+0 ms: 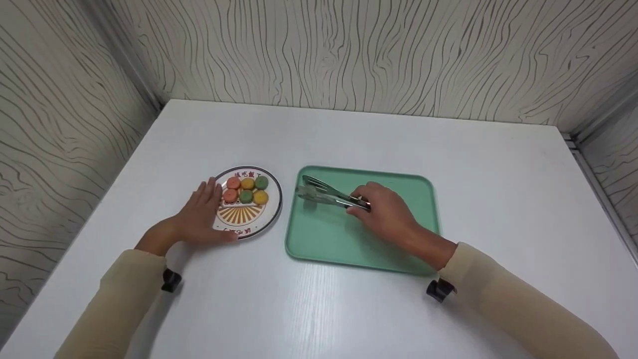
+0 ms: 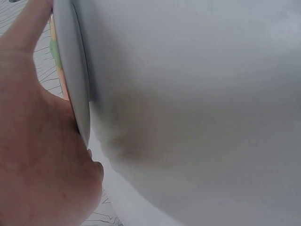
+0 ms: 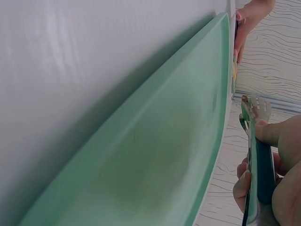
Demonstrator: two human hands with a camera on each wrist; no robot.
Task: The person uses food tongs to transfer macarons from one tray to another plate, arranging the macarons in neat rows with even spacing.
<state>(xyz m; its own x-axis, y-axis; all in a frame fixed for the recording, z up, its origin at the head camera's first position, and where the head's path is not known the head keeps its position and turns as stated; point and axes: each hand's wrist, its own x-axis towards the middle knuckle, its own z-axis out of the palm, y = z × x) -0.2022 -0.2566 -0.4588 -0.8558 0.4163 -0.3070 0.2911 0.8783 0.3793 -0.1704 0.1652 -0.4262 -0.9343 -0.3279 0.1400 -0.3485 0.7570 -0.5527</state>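
Observation:
My left hand (image 1: 199, 219) rests at the left side of a round patterned plate (image 1: 264, 219), fingers straight along its rim, thumb at the near edge. The plate's rim (image 2: 77, 80) stands out in the left wrist view. Several pink, yellow and green macarons (image 1: 246, 196) sit on it in two rows. With my right hand (image 1: 386, 209) I grip metal tongs (image 1: 329, 193) above the left half of a green tray (image 1: 324, 239). The tongs' ends point left, spread apart, with nothing between them. Dark handle grips (image 3: 265, 172) show in the right wrist view.
A white table (image 1: 309, 309) carries both plate and tray, with a narrow gap between the two. Wood-grain patterned panels (image 1: 329, 55) enclose the back and sides. Black wrist cameras (image 1: 171, 280) hang under both cuffs.

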